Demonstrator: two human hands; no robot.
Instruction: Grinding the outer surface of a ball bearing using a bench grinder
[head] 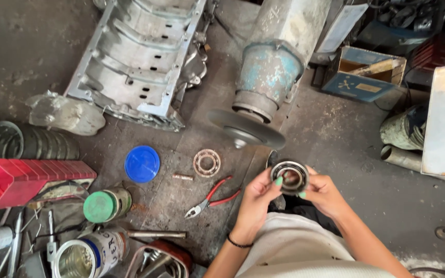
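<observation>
Both hands are on the bearing [289,176], held up over the lap: left hand [257,198] pinches its left edge with the fingertips, right hand [324,194] grips the right edge. On the floor just left sit red pliers [213,198], a bearing cage [206,162] with a small pin [183,176] beside it, and a blue lid [142,163]. Farther out are a green-capped can [107,204], a red tray [24,180] and, up top, a big engine casing [140,56].
</observation>
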